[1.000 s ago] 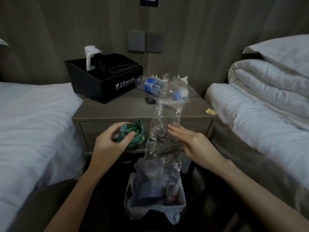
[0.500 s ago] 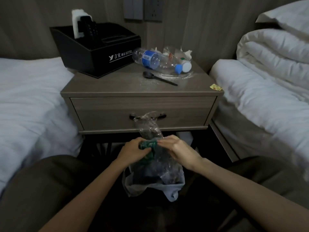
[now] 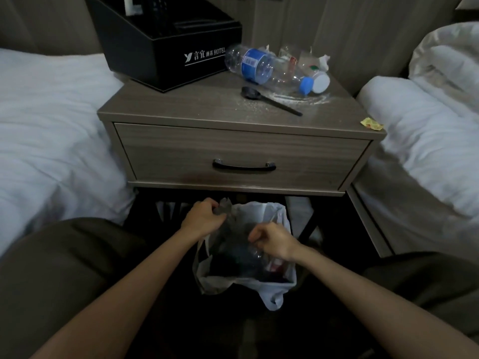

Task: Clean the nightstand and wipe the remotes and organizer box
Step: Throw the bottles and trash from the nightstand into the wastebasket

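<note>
1 white bed (image 3: 51,125) at far left. 1 black organizer box (image 3: 166,45) on rear-left of nightstand (image 3: 181,104); 1 dark remote (image 3: 158,11) upright inside (top cropped). Left hand (image 3: 203,216): fingers curled round crumpled clear plastic (image 3: 225,207) over 1 lined bin (image 3: 269,287) below the nightstand. Top, right half: 2 bottles on side, blue-capped bottle (image 3: 256,64) and white-capped bottle (image 3: 315,79); 1 black spoon (image 3: 269,99); scattered white grains. Right hand (image 3: 273,240): fingers curled at bin mouth; grip cannot be determined. 1 yellow wrapper (image 3: 372,123) at right corner.

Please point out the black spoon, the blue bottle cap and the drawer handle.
black spoon (image 3: 251,92), head view, its bowl
blue bottle cap (image 3: 306,85), head view, its side
drawer handle (image 3: 244,166), head view, bar middle
</note>
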The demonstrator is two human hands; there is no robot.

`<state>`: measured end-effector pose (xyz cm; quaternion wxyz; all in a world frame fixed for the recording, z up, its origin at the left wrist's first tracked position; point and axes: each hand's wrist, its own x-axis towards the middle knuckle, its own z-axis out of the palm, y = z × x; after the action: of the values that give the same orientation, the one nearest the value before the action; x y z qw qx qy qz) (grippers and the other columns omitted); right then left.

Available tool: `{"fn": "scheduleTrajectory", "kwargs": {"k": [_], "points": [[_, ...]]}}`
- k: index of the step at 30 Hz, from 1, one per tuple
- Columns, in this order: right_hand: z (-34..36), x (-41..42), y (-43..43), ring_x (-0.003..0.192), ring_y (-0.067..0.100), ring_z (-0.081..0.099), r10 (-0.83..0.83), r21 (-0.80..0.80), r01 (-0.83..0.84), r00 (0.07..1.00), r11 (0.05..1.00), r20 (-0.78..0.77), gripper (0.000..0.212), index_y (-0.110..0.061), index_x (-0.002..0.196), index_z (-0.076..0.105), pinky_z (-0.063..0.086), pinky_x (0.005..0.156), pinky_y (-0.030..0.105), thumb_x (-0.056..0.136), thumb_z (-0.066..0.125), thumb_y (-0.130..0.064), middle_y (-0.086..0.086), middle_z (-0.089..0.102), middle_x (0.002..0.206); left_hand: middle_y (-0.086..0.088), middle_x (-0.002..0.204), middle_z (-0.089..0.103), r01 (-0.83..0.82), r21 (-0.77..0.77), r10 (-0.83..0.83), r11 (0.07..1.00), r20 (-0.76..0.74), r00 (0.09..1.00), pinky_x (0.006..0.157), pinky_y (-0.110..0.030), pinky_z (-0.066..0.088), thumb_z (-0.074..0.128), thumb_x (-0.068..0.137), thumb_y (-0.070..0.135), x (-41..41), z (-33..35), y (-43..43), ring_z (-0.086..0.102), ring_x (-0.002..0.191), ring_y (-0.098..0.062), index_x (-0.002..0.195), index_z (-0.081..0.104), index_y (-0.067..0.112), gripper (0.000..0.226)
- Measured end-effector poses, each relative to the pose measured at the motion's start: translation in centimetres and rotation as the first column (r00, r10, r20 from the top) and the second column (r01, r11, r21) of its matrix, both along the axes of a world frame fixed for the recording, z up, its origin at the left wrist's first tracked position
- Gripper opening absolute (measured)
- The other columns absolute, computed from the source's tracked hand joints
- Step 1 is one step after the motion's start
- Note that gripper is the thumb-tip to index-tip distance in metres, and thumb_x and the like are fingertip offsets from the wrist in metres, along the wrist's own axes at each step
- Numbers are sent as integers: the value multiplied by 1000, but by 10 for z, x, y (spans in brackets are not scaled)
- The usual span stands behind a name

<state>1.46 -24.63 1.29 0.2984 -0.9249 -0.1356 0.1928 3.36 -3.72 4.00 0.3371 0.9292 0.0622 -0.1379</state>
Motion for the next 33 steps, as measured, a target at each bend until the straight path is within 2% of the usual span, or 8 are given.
{"fn": "scheduleTrajectory", "kwargs": {"k": [5, 7, 10, 14, 18, 23, 28, 33], "points": [[48, 7, 1, 94, 12, 68, -87, 93, 74, 985, 993, 151, 23, -12, 109, 67, 53, 86, 25, 89, 59, -5, -1, 71, 97, -15, 140, 47, 60, 39, -61, 997, 21, 998, 99, -39, 46, 58, 91, 35, 1, 3, -1, 50, 124, -31, 142, 41, 14, 58], [79, 4, 0, 94, 7, 66, -70, 111, 44, 969, 993, 236, 24, -17, 112, 67, 52, 84, 19, 90, 61, -9, -6, 70, 100, -17, 139, 46, 93, 104, -97, 990, 33, 995, 99, -42, 45, 57, 91, 37, -1, 3, 1, 48, 125, -34, 145, 39, 15, 61], [127, -9, -2, 90, 0, 65, -82, 203, 11, 936, 979, 342, 25, -20, 113, 67, 50, 81, 12, 90, 64, -12, -10, 70, 99, -17, 137, 47, 148, 171, -144, 974, -33, 989, 99, -45, 46, 56, 90, 42, -6, -1, 4, 49, 124, -36, 144, 40, 17, 61], [177, -23, -5, 89, -1, 67, -158, 303, -2, 850, 953, 503, 25, -23, 110, 67, 50, 81, 12, 89, 65, -10, -11, 71, 97, -13, 134, 54, 222, 191, -198, 956, -138, 970, 94, -39, 48, 55, 91, 39, -14, -4, 9, 54, 120, -32, 141, 43, 20, 55], [209, -19, -9, 89, 3, 64, -215, 274, 37, 724, 961, 656, 26, -27, 112, 66, 51, 81, 19, 89, 64, -14, -13, 67, 98, -10, 133, 56, 257, 267, -229, 929, -134, 964, 90, -36, 47, 47, 97, 37, -14, -4, 11, 55, 119, -30, 146, 36, 27, 51], [232, 21, -6, 107, 13, 55, -182, 122, 140, 606, 983, 775, 31, -22, 120, 64, 46, 89, 28, 89, 61, -17, -7, 63, 115, -7, 136, 54, 303, 331, -254, 894, -183, 950, 91, -34, 45, 46, 96, 41, -13, 9, 7, 54, 120, -25, 143, 40, 27, 50], [225, 76, -6, 112, 27, 56, -225, 6, 315, 662, 949, 715, 31, -21, 120, 66, 50, 88, 36, 90, 61, -25, 7, 67, 117, -5, 135, 53, 302, 336, -308, 892, -38, 951, 95, -36, 46, 48, 93, 47, -15, 47, 1, 54, 120, -25, 138, 46, 29, 48], [216, 86, -11, 106, 26, 52, -259, -34, 424, 612, 905, 747, 20, -23, 105, 74, 46, 81, 38, 89, 65, -30, 8, 70, 103, 7, 143, 47, 258, 253, -326, 932, 280, 903, 96, -26, 40, 51, 95, 41, -26, 102, -1, 48, 127, -14, 143, 40, 35, 49]]}}
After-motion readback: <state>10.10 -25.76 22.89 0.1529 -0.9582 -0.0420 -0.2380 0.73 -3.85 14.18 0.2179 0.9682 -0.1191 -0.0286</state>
